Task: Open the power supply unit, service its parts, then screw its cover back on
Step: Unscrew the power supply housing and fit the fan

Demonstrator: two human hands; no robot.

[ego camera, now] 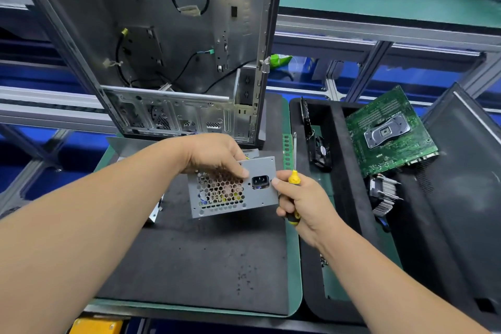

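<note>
The power supply unit (254, 198) is a grey metal box with a honeycomb vent and a black power socket facing me, held above the black foam mat (195, 260). My left hand (214, 154) grips its top edge from the left. My right hand (298, 203) holds a screwdriver (294, 171) with a yellow and black handle, its shaft pointing up and away, and its thumb and fingers touch the unit's right edge beside the socket. A bare metal plate (127, 145) lies behind my left forearm.
An empty grey computer case (151, 43) stands open at the back of the mat. A RAM stick (286, 152) lies by the screwdriver shaft. At the right a black tray (349, 171) holds a small fan, a green motherboard (390, 130), a heatsink (383, 195) and a dark panel (461, 171).
</note>
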